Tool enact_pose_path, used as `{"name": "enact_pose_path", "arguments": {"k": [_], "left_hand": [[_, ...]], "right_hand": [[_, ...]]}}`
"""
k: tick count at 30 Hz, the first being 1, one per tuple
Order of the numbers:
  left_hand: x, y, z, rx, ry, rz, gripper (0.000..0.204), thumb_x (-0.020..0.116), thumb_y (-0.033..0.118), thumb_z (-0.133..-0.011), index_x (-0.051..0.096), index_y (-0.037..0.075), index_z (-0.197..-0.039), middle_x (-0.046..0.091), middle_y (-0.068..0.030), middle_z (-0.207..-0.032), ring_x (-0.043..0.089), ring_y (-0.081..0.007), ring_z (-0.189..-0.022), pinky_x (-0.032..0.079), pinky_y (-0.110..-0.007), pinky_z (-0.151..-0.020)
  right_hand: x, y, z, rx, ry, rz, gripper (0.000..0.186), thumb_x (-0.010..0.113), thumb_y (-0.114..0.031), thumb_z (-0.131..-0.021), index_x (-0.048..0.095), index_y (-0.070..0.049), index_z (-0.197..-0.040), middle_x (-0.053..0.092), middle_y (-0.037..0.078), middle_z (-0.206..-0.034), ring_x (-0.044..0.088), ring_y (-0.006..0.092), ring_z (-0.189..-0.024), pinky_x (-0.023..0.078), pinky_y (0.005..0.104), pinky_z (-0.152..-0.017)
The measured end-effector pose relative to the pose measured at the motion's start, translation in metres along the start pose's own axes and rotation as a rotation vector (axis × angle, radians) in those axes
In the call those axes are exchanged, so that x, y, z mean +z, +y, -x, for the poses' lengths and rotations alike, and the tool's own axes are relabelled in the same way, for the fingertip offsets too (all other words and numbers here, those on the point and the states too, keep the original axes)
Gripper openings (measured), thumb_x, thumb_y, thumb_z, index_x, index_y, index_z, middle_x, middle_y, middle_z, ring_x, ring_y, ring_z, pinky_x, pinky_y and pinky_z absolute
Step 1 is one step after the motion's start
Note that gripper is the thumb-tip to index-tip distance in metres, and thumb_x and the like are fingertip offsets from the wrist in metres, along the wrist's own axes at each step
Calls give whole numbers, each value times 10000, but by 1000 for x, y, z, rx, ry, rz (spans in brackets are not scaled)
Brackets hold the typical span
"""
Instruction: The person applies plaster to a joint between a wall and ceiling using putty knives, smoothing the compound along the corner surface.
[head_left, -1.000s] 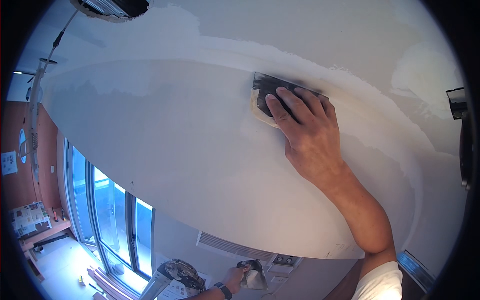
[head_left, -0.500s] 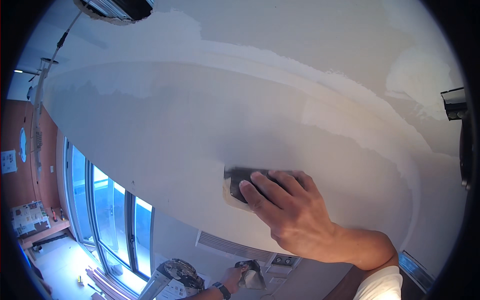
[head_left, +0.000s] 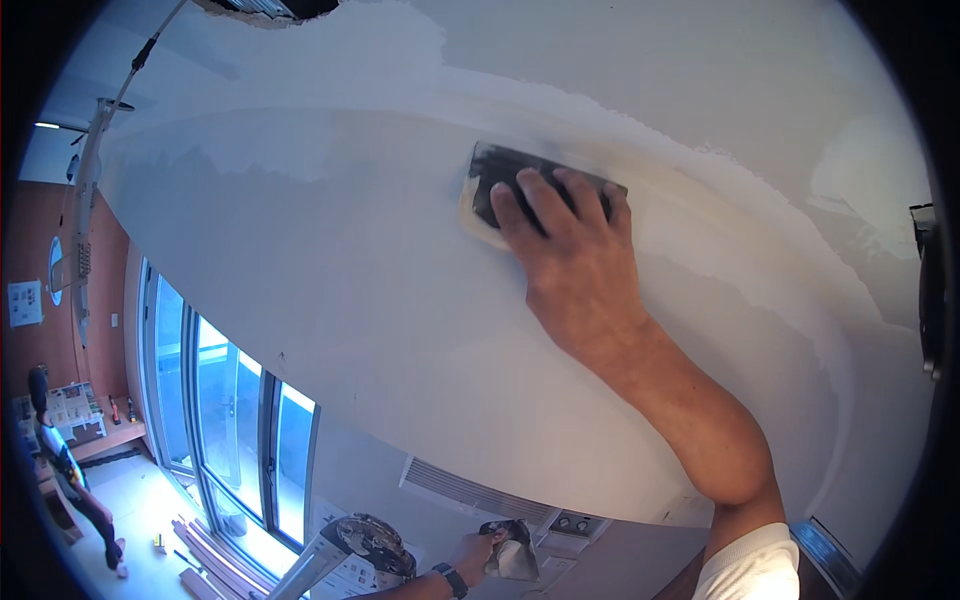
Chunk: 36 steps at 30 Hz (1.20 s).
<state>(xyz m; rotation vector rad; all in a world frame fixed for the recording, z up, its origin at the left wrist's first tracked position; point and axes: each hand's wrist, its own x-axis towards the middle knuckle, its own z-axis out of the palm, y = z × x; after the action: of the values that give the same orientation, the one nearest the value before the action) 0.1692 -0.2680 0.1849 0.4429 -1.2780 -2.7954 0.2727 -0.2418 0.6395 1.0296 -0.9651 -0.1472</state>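
High up, my right hand (head_left: 575,225) presses a flat black plastering blade (head_left: 500,165) against the white, curved ceiling face (head_left: 370,270). Its fingers are bent over the blade's back, and pale putty lines the left edge. A band of lighter, smoothed putty runs along the curve just beyond the blade. Down at the lower edge, my left hand (head_left: 477,556), with a dark watch on the wrist, is closed on a putty knife (head_left: 515,555) whose broad blade carries pale putty.
Beside my left forearm is a round, putty-smeared top (head_left: 365,545) with a grey rail. An air vent (head_left: 475,487) runs along the lower wall. Glass doors (head_left: 230,400) stand at the left, where another person (head_left: 75,480) is near a table. A ragged ceiling opening (head_left: 270,8) lies at the top.
My right hand has slid the black blade up across the surface, and the arm has straightened. My left hand keeps its hold on the putty knife. A person has come into view at far left.
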Motion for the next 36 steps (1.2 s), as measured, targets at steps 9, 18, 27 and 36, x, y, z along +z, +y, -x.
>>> {"name": "enact_pose_path", "arguments": {"k": [9,18,27,36], "left_hand": [[-3,-7,-12,18,17,-42,322,738,292,-975,695,-5,-1093,698,-64,-996,659,-184,-842,534,-369,-734],[-4,-9,-20,-5,-34,36,345,752,295,-965,686,-12,-1108,699,-67,-1010,676,-184,-873,538,-379,-742],[2,0,-4,28,-42,39,333,730,298,-980,682,-6,-1108,699,-64,-1000,678,-185,-837,551,-381,-723],[-4,-28,-5,39,-16,17,344,738,294,-975,682,-20,-1104,698,-71,-1007,678,-187,-841,550,-382,-689]], "right_hand": [[-68,-54,48,-168,-232,-311,474,631,-170,-849,640,16,-1285,616,255,-1228,605,425,-1110,478,661,-894],[-10,19,-6,-144,74,21,407,624,-87,-868,649,-16,-1268,611,217,-1259,600,382,-1131,473,606,-940],[3,20,-6,-66,39,-46,447,663,41,-798,690,-34,-1238,643,181,-1243,604,363,-1144,476,518,-973],[-76,-48,40,-172,-194,-381,429,656,-33,-804,672,24,-1229,658,221,-1236,638,382,-1086,505,506,-935]]}}
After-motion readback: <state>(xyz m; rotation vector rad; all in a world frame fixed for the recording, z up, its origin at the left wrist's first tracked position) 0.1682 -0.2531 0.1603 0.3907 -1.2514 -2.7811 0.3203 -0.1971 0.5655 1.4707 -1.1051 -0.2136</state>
